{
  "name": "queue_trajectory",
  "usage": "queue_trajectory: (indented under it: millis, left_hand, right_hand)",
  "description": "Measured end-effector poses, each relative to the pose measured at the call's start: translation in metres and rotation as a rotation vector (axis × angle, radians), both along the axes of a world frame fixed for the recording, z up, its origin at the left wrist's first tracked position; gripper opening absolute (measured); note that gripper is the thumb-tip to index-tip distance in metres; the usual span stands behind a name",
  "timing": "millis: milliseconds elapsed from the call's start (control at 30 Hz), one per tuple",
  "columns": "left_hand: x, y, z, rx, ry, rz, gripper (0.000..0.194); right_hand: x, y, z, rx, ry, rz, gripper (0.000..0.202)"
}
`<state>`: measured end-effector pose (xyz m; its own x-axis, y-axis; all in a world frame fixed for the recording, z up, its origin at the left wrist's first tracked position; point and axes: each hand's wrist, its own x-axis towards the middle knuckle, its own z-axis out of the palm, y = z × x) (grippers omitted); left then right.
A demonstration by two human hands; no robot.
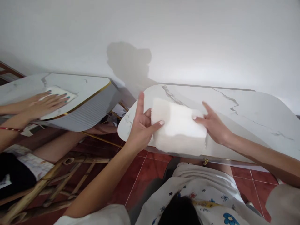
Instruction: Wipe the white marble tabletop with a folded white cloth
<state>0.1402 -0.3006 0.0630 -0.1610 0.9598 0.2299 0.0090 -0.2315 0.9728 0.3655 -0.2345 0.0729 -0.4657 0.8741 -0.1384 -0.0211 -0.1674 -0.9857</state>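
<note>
A white cloth (179, 125) is held up by both hands, its left edge pinched by the left hand (142, 126), its right by the right hand (212, 123), above the near edge of the marbled surface (248, 112). It is perhaps folded, though blurred. At ten o'clock, another white cloth (58, 93) is covered by a co-worker's hands (50, 101).

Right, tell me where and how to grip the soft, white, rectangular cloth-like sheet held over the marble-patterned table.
Take the white sheet by its left and right edges, one hand from each side, thumbs on the face nearer the wearer, much as the left hand and right hand do. It looks thin and limp, broad between the hands, so a one-sided pinch would probably let it sag.
</note>
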Motion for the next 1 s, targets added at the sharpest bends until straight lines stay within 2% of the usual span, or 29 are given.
queue_trajectory:
  millis: [67,167,333,467,533,600,667,700,767,833,900,967,1000]
  left_hand:
    - [0.004,0.000,0.008,0.056,0.003,-0.036,0.119]
    - [0.007,0.000,0.011,-0.025,0.041,-0.099,0.110]
    - [0.004,0.007,0.007,-0.023,0.099,0.034,0.099]
    - [0.004,0.009,0.017,-0.030,0.125,0.053,0.083]
    - [0.006,0.008,0.025,0.040,0.110,0.062,0.081]
    - [0.010,0.008,0.031,0.166,0.053,0.084,0.082]
    - [0.015,0.010,0.035,0.275,-0.009,0.110,0.082]
    - [0.018,0.012,0.035,0.298,-0.028,0.118,0.082]
    - [0.024,0.016,0.034,0.281,-0.037,0.126,0.082]
    - [0.026,0.020,0.031,0.224,-0.017,0.117,0.086]
    - [0.022,0.020,0.031,0.166,0.025,0.075,0.092]
    - [0.014,0.014,0.035,0.125,0.067,-0.022,0.096]
    - [0.011,0.008,0.038,0.118,0.085,-0.069,0.097]
  right_hand:
    - [0.003,0.001,0.009,0.162,0.017,-0.083,0.098]
    - [0.010,0.003,0.013,0.363,-0.010,-0.156,0.093]
    - [0.018,0.005,0.016,0.563,-0.027,-0.233,0.071]
    - [0.021,0.008,0.036,0.567,0.001,-0.158,0.053]
    - [0.022,0.009,0.049,0.591,0.063,-0.137,0.048]
    - [0.021,0.009,0.057,0.623,0.127,-0.182,0.052]
    - [0.017,0.007,0.055,0.562,0.146,-0.237,0.056]
    - [0.014,0.006,0.051,0.482,0.124,-0.219,0.056]
    - [0.011,0.007,0.039,0.282,0.046,-0.067,0.049]
    - [0.011,0.008,0.031,0.156,-0.003,0.117,0.048]
    - [0.016,0.009,0.031,0.138,0.002,0.191,0.055]
    - [0.024,0.006,0.041,0.198,0.048,0.169,0.068]
    - [0.027,0.002,0.047,0.249,0.070,0.160,0.081]
